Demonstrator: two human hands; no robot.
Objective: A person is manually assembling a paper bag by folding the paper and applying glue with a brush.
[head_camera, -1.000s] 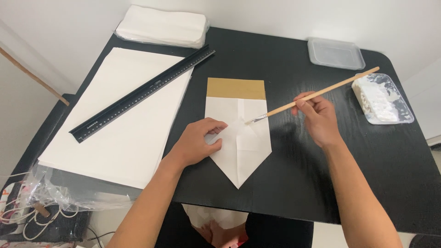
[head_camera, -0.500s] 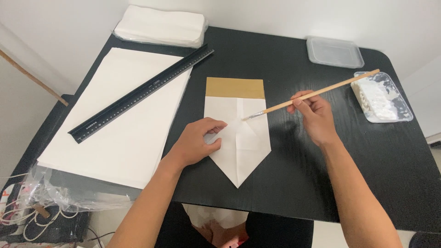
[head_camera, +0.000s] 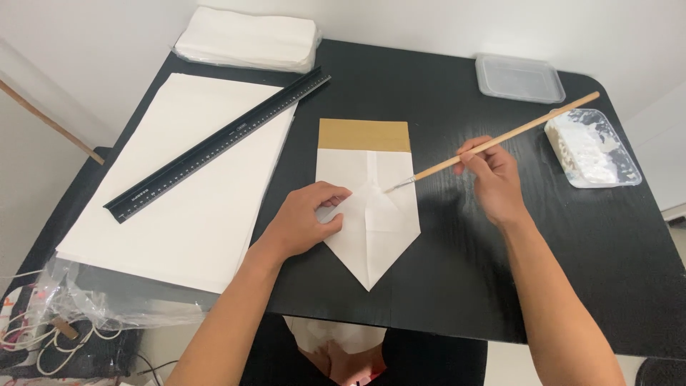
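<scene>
A folded white paper piece (head_camera: 371, 229) with a pointed lower end and a brown band at its top lies on the black table (head_camera: 443, 286). My left hand (head_camera: 307, 218) presses on the paper's left side, fingers curled. My right hand (head_camera: 493, 179) grips a long wooden brush (head_camera: 500, 139), whose tip touches the paper near its middle crease.
A black ruler (head_camera: 221, 143) lies diagonally across a stack of large white sheets (head_camera: 186, 207) on the left. A packet of white sheets (head_camera: 246, 39) sits at the back. A clear lid (head_camera: 518, 77) and a tray of white paste (head_camera: 593, 150) are at the right.
The brush tip has slid down and left across the paper toward the centre crease. My left hand has stayed pressed on the paper.
</scene>
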